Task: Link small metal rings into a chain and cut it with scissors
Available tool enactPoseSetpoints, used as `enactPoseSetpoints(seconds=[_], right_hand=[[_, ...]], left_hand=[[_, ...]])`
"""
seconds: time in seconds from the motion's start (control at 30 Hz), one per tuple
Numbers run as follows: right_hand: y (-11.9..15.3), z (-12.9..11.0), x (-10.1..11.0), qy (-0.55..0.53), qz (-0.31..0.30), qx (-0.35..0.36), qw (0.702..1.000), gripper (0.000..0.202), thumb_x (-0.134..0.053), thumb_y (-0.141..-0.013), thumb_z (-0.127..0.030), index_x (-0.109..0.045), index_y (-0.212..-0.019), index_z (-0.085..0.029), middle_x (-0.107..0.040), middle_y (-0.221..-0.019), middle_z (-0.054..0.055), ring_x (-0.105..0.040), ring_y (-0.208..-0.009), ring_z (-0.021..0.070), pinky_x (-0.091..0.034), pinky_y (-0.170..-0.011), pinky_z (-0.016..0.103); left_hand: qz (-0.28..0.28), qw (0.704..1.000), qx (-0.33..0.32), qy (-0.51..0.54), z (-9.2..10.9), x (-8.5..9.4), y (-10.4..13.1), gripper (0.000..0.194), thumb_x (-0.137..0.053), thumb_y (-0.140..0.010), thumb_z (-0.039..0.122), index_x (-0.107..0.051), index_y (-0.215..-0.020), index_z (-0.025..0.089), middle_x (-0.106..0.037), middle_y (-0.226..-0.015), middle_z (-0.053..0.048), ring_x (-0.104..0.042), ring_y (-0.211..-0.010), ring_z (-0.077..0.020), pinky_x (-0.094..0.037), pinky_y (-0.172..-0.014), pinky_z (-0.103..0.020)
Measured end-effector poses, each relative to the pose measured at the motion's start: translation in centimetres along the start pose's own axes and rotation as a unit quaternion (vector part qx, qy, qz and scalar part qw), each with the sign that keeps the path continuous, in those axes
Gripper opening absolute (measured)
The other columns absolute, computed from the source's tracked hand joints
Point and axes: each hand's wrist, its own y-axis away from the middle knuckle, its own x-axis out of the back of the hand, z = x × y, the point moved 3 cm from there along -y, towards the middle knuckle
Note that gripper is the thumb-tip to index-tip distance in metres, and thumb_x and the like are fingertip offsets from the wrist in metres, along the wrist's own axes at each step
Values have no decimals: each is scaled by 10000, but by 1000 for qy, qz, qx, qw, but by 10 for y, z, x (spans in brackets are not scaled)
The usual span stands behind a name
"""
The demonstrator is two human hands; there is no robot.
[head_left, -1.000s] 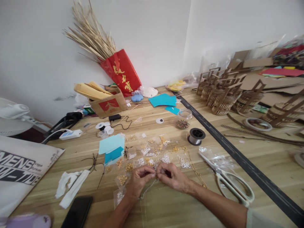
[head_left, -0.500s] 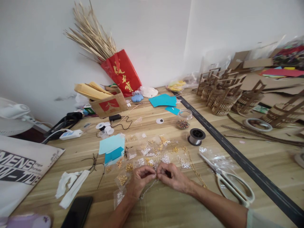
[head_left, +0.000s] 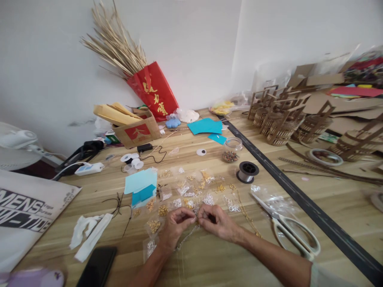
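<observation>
My left hand [head_left: 178,224] and my right hand [head_left: 218,223] meet fingertip to fingertip at the front middle of the table. Both pinch at the end of a thin silver chain [head_left: 186,238], which hangs down between them onto the wood. The fingers hide the exact piece at the tips. Just beyond my hands lie small clear bags of silver beads [head_left: 208,199] and gold beads [head_left: 162,210]. A gold chain [head_left: 245,213] rests to the right of my right hand.
White-handled scissors [head_left: 295,235] lie right of my right forearm, near a spool of clear line [head_left: 247,172]. Blue cards [head_left: 140,181] and a black phone [head_left: 97,266] are on the left. Small wooden baskets [head_left: 281,123] stand at the back right beyond a black strip [head_left: 281,175].
Hardly anything differs. My hands stay pinched together in the same place, with only a slight shift of the fingers around the chain's end.
</observation>
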Motion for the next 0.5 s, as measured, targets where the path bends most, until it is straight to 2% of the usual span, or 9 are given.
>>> enactPoseSetpoints(seconds=[0.5], right_hand=[[0,1,-1,-13,-8,7,1000,53,-534,-813,-164,-539,-761,-156,-396,-571,-57,-332,-527,89,-251,-488,211]], left_hand=[[-8,1000,-4,3,-1,0,0,75,-756,-651,202,-708,-683,154,-671,-714,-17,-583,-689,-138,-439,-665,-220]])
